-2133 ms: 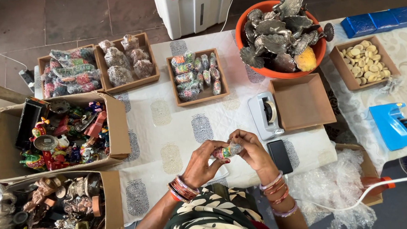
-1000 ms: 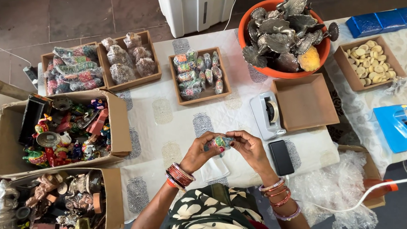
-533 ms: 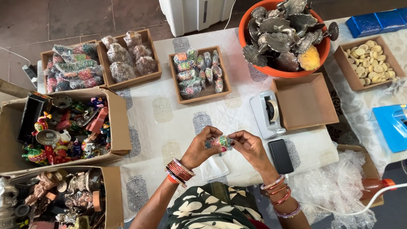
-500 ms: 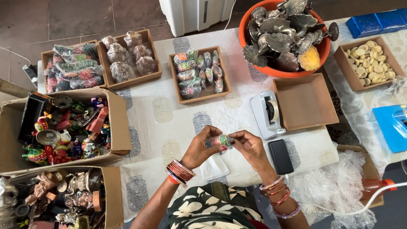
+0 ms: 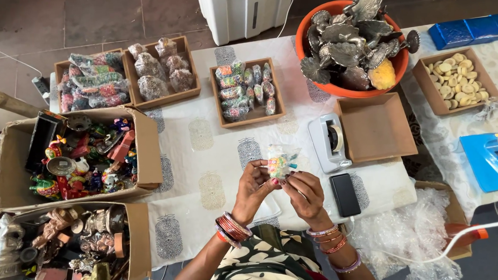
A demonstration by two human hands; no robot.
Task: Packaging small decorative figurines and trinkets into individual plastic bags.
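My left hand (image 5: pixel 253 189) and my right hand (image 5: pixel 303 192) are raised together over the near edge of the table. Both pinch a small clear plastic packet (image 5: pixel 279 159) filled with tiny multicoloured pieces, its top sticking up above my fingertips. Bangles ring both wrists. Straight ahead of the packet sits a small wooden tray (image 5: pixel 248 115) holding several similar colourful packets. A white tape dispenser (image 5: pixel 328 142) stands just right of my hands, and a black phone (image 5: pixel 345 194) lies by my right wrist.
An empty brown tray (image 5: pixel 376 127) sits beside an orange tub (image 5: pixel 340 89) of metal pieces. Trays of packets (image 5: pixel 92 85) line the far left. Cardboard boxes of painted figurines (image 5: pixel 82 155) and brass items (image 5: pixel 69 243) stand at left. Clear bags (image 5: pixel 410 234) lie at right, near a blue dispenser (image 5: pixel 486 160).
My hands have lifted the packet slightly away from me and turned it upright; it now stands taller between my fingertips. Nothing else on the table has moved.
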